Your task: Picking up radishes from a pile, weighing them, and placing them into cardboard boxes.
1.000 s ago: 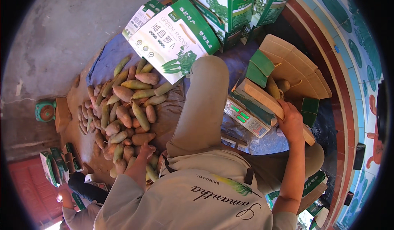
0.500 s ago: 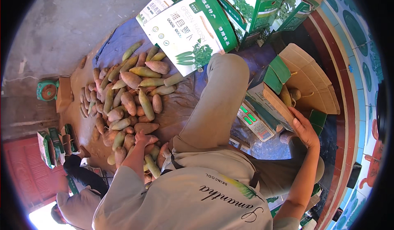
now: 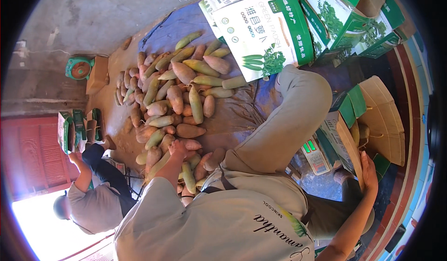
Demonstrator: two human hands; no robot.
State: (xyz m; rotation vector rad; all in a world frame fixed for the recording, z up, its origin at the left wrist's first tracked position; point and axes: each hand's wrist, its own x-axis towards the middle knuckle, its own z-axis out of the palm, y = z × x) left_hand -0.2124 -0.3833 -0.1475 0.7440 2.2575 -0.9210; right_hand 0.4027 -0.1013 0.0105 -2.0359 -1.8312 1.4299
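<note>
A pile of radishes [image 3: 176, 99], green and reddish-pink, lies on a blue and brown ground sheet to my left. Over the near part of this pile reaches my left hand [image 3: 177, 149], its fingers resting apart on the radishes, beside a short pink one [image 3: 192, 144]. My right hand [image 3: 369, 171] lies with fingers stretched along the edge of an opened carton [image 3: 343, 137]. Inside the carton a radish [image 3: 355, 133] shows in part. The carton stands on a digital scale [image 3: 317, 157] with a lit green display.
White and green cartons [image 3: 267, 37] stand at the far right, beyond my bent knee [image 3: 305, 93]. A green round device [image 3: 78, 68] and a brown box [image 3: 97, 76] are by the wall. At the left a co-worker [image 3: 100, 205] sits near more cartons [image 3: 79, 130].
The view has swung, so the scene sits farther right and more of the co-worker shows. My left hand has drawn back slightly on the pile. My right hand stays at the carton edge.
</note>
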